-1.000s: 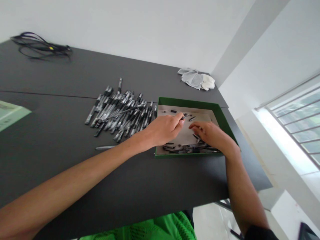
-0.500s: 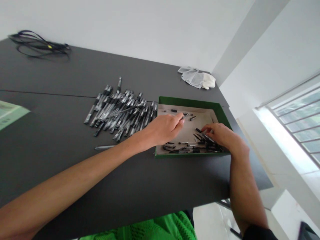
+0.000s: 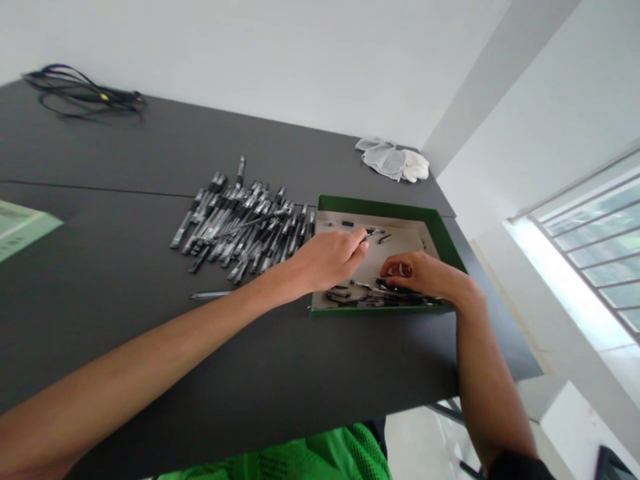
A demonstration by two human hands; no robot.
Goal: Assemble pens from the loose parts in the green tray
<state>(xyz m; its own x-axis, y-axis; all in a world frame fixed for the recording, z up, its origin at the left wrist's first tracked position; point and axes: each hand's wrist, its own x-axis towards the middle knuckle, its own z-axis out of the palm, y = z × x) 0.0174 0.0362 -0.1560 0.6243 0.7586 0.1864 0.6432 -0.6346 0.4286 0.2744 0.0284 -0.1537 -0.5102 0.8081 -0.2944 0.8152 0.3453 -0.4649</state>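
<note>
My left hand [image 3: 334,257] is closed in a pinch over the left side of a green box [image 3: 380,203]. A thin, dark and silvery pen part [image 3: 371,235] sticks out from its fingertips. Inside the box, my right hand [image 3: 420,272] is low at the near right, its fingers curled around a short black pen part [image 3: 383,283]; the exact grip is partly hidden. Loose pen parts [image 3: 370,301] lie along the box's near wall, and a few small ones lie near the far wall. Left of the box is a heap of clear pens with black grips [image 3: 240,223].
A single pen [image 3: 210,295] lies in front of the heap, close to my left forearm. White gloves [image 3: 395,160] lie behind the box. Coiled black cables [image 3: 85,93] are at the back left, and a pale green box or booklet [image 3: 25,227] is at the left edge.
My right hand has shifted left within the box, from the pen parts at the right to a black part nearer the middle. The left hand stays nearly still with its pen part.
</note>
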